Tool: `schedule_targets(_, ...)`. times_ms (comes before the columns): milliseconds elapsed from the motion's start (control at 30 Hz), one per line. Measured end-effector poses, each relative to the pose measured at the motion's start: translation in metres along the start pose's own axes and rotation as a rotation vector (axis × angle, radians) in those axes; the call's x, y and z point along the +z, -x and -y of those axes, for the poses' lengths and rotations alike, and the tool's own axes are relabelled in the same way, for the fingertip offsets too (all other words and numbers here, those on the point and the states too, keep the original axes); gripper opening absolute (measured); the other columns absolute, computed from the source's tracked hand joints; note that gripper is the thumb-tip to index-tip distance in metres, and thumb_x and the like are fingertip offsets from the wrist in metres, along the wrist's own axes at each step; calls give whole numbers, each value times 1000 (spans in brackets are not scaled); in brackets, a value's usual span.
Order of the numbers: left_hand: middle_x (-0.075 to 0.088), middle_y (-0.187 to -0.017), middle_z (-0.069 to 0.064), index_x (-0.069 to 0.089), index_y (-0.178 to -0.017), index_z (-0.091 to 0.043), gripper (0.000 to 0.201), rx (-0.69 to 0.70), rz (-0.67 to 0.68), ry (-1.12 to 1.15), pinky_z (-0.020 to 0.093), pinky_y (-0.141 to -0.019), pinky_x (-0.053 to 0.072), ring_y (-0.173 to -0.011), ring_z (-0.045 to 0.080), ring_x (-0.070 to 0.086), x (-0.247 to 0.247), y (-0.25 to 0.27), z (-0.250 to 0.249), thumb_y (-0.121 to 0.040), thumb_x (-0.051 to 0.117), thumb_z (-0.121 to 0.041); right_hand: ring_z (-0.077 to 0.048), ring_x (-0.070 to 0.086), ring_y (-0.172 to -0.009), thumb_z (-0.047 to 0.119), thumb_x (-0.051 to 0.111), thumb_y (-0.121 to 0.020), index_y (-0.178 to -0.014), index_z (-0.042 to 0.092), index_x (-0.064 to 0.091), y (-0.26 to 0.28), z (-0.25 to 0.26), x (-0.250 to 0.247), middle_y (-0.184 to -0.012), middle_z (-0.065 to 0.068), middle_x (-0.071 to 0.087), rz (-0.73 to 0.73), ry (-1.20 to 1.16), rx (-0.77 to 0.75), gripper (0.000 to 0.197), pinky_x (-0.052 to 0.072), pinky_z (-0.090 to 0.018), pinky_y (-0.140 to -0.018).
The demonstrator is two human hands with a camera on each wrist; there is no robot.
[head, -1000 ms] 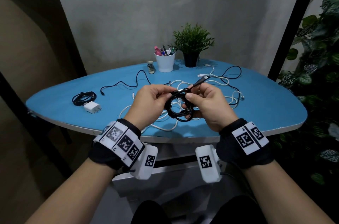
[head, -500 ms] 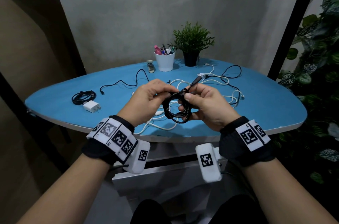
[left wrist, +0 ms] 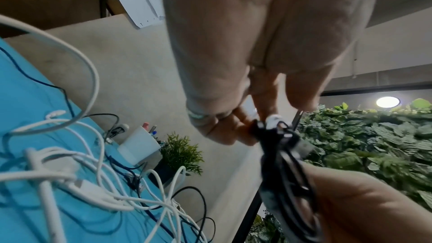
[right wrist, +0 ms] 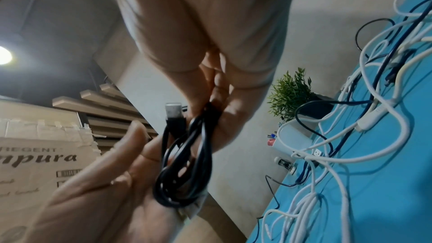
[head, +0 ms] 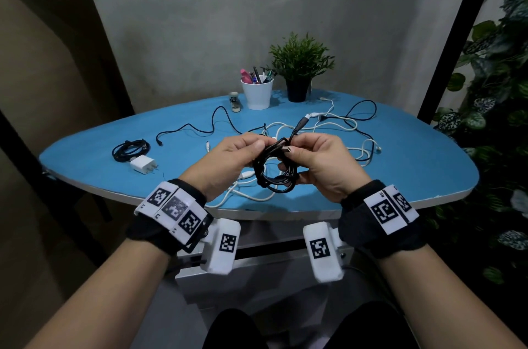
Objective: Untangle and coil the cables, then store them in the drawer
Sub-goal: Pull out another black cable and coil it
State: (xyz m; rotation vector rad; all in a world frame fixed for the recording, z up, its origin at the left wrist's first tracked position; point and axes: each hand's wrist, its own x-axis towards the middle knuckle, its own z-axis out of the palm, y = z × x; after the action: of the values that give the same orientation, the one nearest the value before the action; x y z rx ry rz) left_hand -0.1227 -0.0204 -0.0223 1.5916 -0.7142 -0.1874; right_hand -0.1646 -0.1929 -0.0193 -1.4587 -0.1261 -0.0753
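Over the table's near edge, both hands hold a small coil of black cable point(head: 275, 174). My left hand point(head: 257, 147) pinches the top of the coil, and my right hand point(head: 288, 151) grips the same spot from the other side. One plug end point(head: 300, 122) sticks up past the right fingers. In the right wrist view the coil point(right wrist: 184, 169) hangs from the right fingers, with a USB plug point(right wrist: 174, 110) beside them. The left wrist view shows the left fingertips point(left wrist: 233, 132) on the coil point(left wrist: 287, 173). A tangle of white and black cables point(head: 334, 127) lies on the blue table point(head: 414, 166).
At the table's left lie another coiled black cable point(head: 130, 148), a white charger point(head: 143, 164) and a thin loose black cable point(head: 197, 127). A pen cup point(head: 256, 93), stapler point(head: 235, 101) and potted plant point(head: 298, 71) stand at the back. A white cabinet point(head: 257, 274) sits under the table.
Both hands have kept hold of the black coil. The left fingers have closed in on its top beside the right thumb, and the free plug end has swung slightly left.
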Motion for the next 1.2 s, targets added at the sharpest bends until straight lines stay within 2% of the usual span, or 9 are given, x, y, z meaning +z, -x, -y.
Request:
schedule_targets(67,64,-97,-4,65,-103,-18,16,1,-53,-60,19,-88,46,-94,6,61,6,0,-2,-90,56,-15,-12,63,-55,-3,56,-89,-91,-1,61,-2,-1,1,-73,-9,62,-63,5,-22,6,51,-27,-45)
schedule_targets(167,63,-94,-3,60,-111,-14,28,4,-258,-50,19,-85,46,-84,4,61,18,-4,-1,-87,59,0,-12,62,-53,-3,57,-88,-95,-3,59,-5,1,4,-72,-11,61,-129,-21,-43,7,56,-32,-46)
schedule_targets(333,67,-83,8,64,-90,-11,17,-11,-470,79,25,-76,52,-76,18,61,29,-8,0,-83,63,4,-12,62,-54,-3,58,-88,-87,2,60,-3,4,5,-74,-11,61,-155,-43,-72,6,53,-28,-44)
schedule_targets(467,68,-81,1,65,-86,-15,22,60,-469,81,23,-78,52,-77,10,63,33,-8,-3,-83,62,6,-13,64,-55,-3,57,-88,-93,7,59,-3,5,3,-71,-8,65,-154,-64,-67,11,53,-29,-46)
schedule_targets(600,66,-85,0,61,-93,-18,30,128,-408,94,21,-77,51,-80,11,63,31,-6,-3,-84,57,10,-16,64,-56,-2,58,-88,-85,13,55,-3,8,1,-67,-7,65,-152,-60,-64,15,54,-31,-47)
schedule_targets(767,66,-88,4,67,-90,-17,30,168,-310,-31,17,-65,50,-70,9,61,28,-4,-2,-88,52,10,-18,64,-56,-2,57,-88,-83,13,53,0,10,-2,-70,-9,66,-93,-77,-23,16,52,-30,-45)
schedule_targets(933,65,-89,2,70,-85,-23,37,238,-301,-185,20,-68,49,-78,10,61,21,-7,0,-83,55,11,-26,67,-65,10,52,-94,-80,13,55,0,11,-8,-76,-12,63,-17,-123,23,14,57,-43,-56)
schedule_targets(1033,65,-88,-3,71,-87,-23,37,281,-277,-266,17,-69,47,-80,5,61,22,-8,0,-83,56,10,-29,66,-71,15,55,-94,-82,11,56,0,11,-8,-82,-13,64,-34,-76,-7,13,57,-38,-53)
schedule_targets(1200,65,-85,-4,60,-90,-27,28,265,-261,-206,15,-73,46,-78,3,61,21,-9,1,-82,59,-1,-17,60,-72,11,50,-95,-79,11,52,-1,9,-5,-79,-7,64,-138,-70,-29,16,58,-39,-60)
